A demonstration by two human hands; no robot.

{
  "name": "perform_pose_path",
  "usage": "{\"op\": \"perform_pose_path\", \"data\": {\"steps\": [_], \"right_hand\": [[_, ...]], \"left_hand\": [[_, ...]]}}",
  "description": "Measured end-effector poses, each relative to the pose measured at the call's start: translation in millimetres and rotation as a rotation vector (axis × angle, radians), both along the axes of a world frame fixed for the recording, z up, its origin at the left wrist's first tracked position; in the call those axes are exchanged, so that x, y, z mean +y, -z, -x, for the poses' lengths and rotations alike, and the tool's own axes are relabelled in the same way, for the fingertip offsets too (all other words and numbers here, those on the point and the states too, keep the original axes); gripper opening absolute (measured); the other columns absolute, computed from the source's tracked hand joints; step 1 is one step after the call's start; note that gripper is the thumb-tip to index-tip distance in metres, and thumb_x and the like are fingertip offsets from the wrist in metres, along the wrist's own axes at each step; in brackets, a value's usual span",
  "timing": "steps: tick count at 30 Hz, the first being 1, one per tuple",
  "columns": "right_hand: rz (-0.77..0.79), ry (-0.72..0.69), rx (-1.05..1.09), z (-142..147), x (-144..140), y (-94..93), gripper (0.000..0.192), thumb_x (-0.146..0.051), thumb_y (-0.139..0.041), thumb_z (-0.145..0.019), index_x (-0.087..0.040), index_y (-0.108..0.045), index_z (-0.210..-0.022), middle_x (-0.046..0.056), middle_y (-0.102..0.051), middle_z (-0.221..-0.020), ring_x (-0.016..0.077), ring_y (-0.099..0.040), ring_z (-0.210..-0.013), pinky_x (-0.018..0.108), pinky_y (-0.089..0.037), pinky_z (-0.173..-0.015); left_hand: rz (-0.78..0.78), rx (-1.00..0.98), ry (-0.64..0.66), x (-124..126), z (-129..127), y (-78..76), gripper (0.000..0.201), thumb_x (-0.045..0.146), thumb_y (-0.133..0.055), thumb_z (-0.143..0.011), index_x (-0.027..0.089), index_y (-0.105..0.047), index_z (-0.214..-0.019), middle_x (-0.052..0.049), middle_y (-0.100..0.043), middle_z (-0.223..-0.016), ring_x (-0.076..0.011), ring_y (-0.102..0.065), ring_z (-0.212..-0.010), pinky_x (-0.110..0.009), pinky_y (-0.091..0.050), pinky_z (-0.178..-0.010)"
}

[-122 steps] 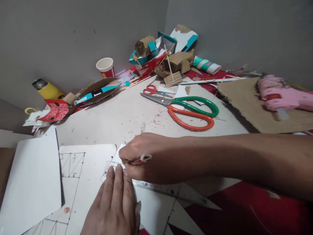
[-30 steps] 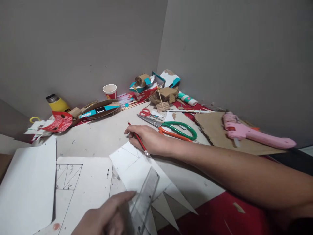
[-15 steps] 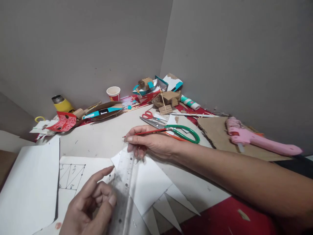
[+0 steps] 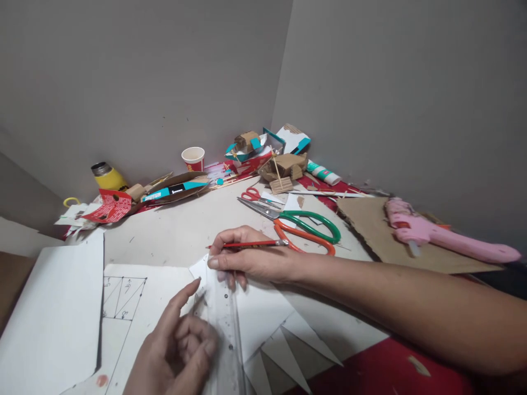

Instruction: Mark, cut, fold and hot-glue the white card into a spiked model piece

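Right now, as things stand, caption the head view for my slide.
Right hand holding a red pencil and a clear ruler over white paper, left hand close beside the ruler.

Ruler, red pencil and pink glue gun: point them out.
Ruler (image 4: 228, 329), head view, on its clear strip.
Red pencil (image 4: 256, 243), head view, on its shaft.
Pink glue gun (image 4: 444, 237), head view, on its handle.
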State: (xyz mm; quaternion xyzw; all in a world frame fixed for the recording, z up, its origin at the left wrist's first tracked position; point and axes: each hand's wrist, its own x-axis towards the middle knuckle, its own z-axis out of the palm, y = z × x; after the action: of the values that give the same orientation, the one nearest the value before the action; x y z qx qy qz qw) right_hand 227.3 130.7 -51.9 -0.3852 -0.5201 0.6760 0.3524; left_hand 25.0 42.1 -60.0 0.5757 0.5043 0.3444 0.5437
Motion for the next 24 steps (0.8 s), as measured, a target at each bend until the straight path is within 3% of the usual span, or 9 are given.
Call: {"op": "perform_pose_path", "data": {"steps": [2,4,8,10,15,24], "right_hand": [[-0.025,-0.005,0.027,1,-2,1.7,0.015,-0.028,-0.067,-0.079,-0.015,-0.059,-0.077,0.001,-0.064,-0.061,0.0099,-0.058,-0.047,0.017,-0.045,-0.039],[-0.146,0.059,0.011,-2,0,2.5,0.016,-0.031,-0.063,-0.083,-0.015,-0.059,-0.081,0.001,-0.065,-0.066,0.0112,-0.060,-0.053,0.020,-0.047,-0.046],[-0.644,0.321,-0.358,-15,11,2.7,0.009,-0.022,-0.055,-0.087,-0.015,-0.061,-0.084,0.001,-0.061,-0.074,0.0130,-0.055,-0.069,0.025,-0.044,-0.066],[-0.742,0.350,-0.490,-19,17,5.0,0.009,-0.018,-0.054,-0.086,-0.015,-0.062,-0.088,0.000,-0.059,-0.074,0.0130,-0.053,-0.069,0.025,-0.041,-0.067],[-0.742,0.254,-0.679,-19,19,12.5,0.015,-0.014,-0.050,-0.087,-0.014,-0.063,-0.095,0.000,-0.060,-0.074,0.0133,-0.052,-0.067,0.025,-0.038,-0.066],[-0.722,0.258,-0.726,-18,18,10.9,0.016,-0.013,-0.051,-0.086,-0.015,-0.064,-0.095,0.001,-0.060,-0.072,0.0141,-0.052,-0.066,0.025,-0.038,-0.066]], "left_hand": [[0.161,-0.062,-0.012,4,-1,-6.0,0.060,0.048,-0.066,-0.082,0.031,-0.045,-0.134,0.006,-0.056,-0.067,-0.0079,-0.041,-0.048,-0.022,-0.032,-0.046],[0.225,-0.057,-0.055,10,-1,-13.8,0.065,0.048,-0.071,-0.077,0.028,-0.045,-0.133,0.007,-0.053,-0.064,-0.0074,-0.039,-0.046,-0.021,-0.030,-0.045],[0.155,0.045,-0.120,27,6,-24.2,0.065,0.046,-0.073,-0.076,0.024,-0.048,-0.131,0.007,-0.053,-0.062,-0.0085,-0.042,-0.047,-0.022,-0.033,-0.047],[0.136,0.090,-0.093,35,11,-24.5,0.062,0.044,-0.072,-0.078,0.023,-0.048,-0.132,0.007,-0.054,-0.062,-0.0087,-0.043,-0.048,-0.023,-0.034,-0.049],[0.202,0.129,0.064,46,26,-18.0,0.061,0.043,-0.070,-0.081,0.023,-0.047,-0.134,0.006,-0.057,-0.066,-0.0097,-0.048,-0.049,-0.024,-0.035,-0.050],[0.191,0.111,0.087,58,34,-13.5,0.056,0.037,-0.067,-0.086,0.022,-0.044,-0.134,0.007,-0.057,-0.068,-0.0083,-0.049,-0.052,-0.023,-0.039,-0.051]]}}
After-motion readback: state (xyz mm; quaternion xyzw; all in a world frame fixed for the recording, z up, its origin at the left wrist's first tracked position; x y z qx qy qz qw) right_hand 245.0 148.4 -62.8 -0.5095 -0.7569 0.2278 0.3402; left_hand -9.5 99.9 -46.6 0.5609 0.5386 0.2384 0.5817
